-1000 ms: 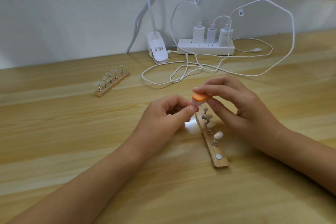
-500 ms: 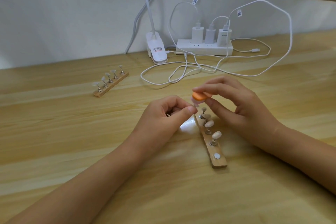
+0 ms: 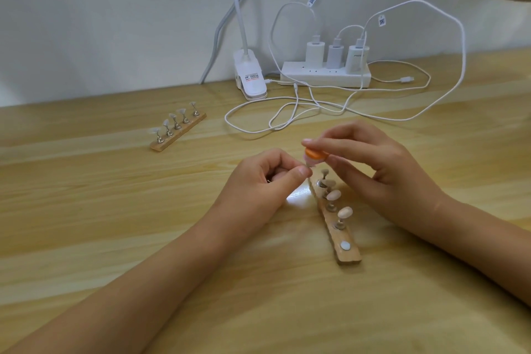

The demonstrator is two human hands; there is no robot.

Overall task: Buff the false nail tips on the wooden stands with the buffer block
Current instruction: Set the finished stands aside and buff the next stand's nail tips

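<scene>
Hardly anything has moved in the last second: the buffer block (image 3: 316, 154) has tipped a little more onto its left edge, while both hands and the stands sit where they were. Both bare forearms reach in from the near edge across the wooden table (image 3: 115, 224).

The near wooden stand (image 3: 346, 257) lies at an angle between the hands, with a round metal disc (image 3: 344, 246) at its near end and four pale pink nail tips (image 3: 344, 213) on metal pegs beyond it. The left hand (image 3: 264, 181) has its fingers curled and its thumb and forefinger pinched on a small pale piece (image 3: 311, 164) just above the stand's far end; whether this is a nail tip cannot be told. The right hand (image 3: 382, 178) grips the orange block between forefinger and thumb, and the block's underside touches that pale piece.

Farther back on the left, well apart from the hands, a second wooden stand (image 3: 181, 135) carries five clear nail tips (image 3: 173, 116). Behind the hands, white cables (image 3: 258, 129) loop over the table. At the wall stand a white lamp clip (image 3: 250, 77) and a power strip (image 3: 324, 77) with three chargers (image 3: 334, 54) plugged in.
</scene>
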